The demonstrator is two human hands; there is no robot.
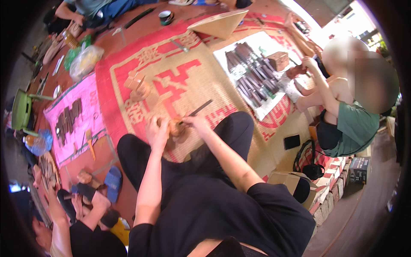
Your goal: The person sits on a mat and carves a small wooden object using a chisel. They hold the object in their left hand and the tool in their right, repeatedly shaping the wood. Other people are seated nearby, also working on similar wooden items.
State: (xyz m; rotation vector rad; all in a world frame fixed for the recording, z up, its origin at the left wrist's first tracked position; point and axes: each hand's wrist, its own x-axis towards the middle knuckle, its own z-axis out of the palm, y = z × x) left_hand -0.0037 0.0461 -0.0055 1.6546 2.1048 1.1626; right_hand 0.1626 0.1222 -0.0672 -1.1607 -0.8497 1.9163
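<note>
Seated cross-legged on a mat, I have both hands close together in front of my lap. My left hand [157,131] is closed around a small reddish-brown wood piece [175,127], steadying it from the left. My right hand [197,124] grips a slim dark carving chisel [202,107] right beside the wood. The chisel's straight dark shaft sticks out up and to the right; its working end is hidden at the wood. Beyond my left hand lie more carved wood pieces [139,90] on the mat.
The red and tan woven mat [171,64] carries a white cloth [261,113] with rows of chisels [248,73], plus a conical hat [218,25]. A pink cloth [92,92] with tools lies left. People sit right, lower left and far. A phone [292,141] rests at right.
</note>
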